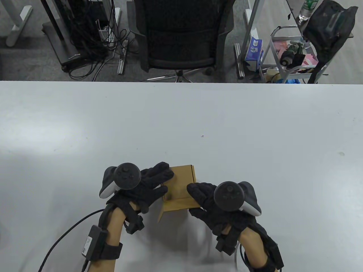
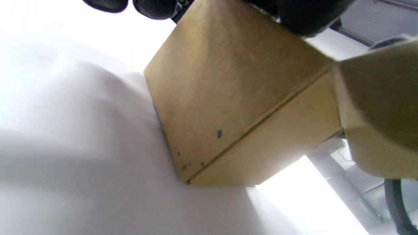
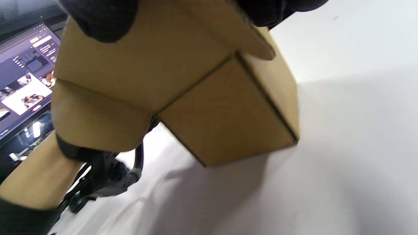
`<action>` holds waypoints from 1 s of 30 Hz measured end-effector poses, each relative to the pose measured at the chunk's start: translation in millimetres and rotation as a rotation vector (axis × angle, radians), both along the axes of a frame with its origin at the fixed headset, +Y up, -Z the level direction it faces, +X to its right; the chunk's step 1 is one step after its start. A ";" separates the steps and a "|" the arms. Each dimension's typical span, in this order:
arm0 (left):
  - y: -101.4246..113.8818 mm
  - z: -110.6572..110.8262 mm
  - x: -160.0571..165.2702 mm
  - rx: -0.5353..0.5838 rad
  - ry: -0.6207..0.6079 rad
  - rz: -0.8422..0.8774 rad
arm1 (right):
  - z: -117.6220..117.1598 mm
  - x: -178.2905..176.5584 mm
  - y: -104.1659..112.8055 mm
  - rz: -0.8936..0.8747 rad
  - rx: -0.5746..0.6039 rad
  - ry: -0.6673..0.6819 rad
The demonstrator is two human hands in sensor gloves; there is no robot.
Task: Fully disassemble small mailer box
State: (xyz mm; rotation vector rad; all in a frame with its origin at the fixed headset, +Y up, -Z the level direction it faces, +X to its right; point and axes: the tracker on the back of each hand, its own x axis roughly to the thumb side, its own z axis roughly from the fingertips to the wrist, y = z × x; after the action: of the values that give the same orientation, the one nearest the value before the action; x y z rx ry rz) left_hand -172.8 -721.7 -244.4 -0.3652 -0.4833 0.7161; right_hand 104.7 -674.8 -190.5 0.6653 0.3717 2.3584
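Observation:
A small brown cardboard mailer box (image 1: 183, 181) stands on the white table (image 1: 181, 121) near its front edge, between my hands. My left hand (image 1: 153, 184) holds its left side, fingers lying over the top. My right hand (image 1: 201, 197) grips its right front corner. A side flap (image 1: 161, 214) sticks out at the front left. In the left wrist view the box (image 2: 228, 98) rests on one lower edge, with the flap (image 2: 382, 107) at the right. In the right wrist view the box (image 3: 202, 98) is tilted, with my fingers (image 3: 98, 19) on its top.
The table's far edge runs across the middle of the table view. Beyond it are an office chair (image 1: 178, 42), floor cables (image 1: 96, 42) and a cart (image 1: 292, 56). A cable (image 1: 65, 235) trails from my left wrist. A monitor (image 3: 23, 81) shows in the right wrist view.

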 end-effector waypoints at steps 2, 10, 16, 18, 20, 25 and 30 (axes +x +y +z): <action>-1.9 0.2 0.2 -0.014 0.006 0.022 | -1.5 8.7 6.4 0.021 0.038 -0.051; -4.4 0.6 -0.4 -0.031 0.005 0.040 | 0.9 21.0 14.3 0.208 0.347 -0.325; -5.4 1.7 0.8 -0.037 0.003 0.029 | 21.5 -25.1 16.4 0.437 0.734 -0.379; -6.1 2.0 1.1 -0.042 0.002 0.030 | 25.6 -43.3 13.3 0.532 0.819 -0.365; -6.5 2.8 2.2 -0.048 0.000 0.029 | 28.8 -62.2 8.4 0.564 0.854 -0.315; -8.8 5.3 2.8 -0.067 -0.015 0.020 | 22.3 -78.8 3.6 0.384 0.704 -0.261; -9.8 4.9 4.7 -0.076 -0.022 0.008 | 16.9 -76.5 -2.3 0.212 0.738 -0.379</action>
State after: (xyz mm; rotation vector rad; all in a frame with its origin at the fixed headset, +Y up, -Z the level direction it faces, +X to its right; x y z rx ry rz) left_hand -168.1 -731.4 -239.5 -0.4428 -0.4797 0.7404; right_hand 28.2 -677.1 -173.6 0.4841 -0.6553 2.7443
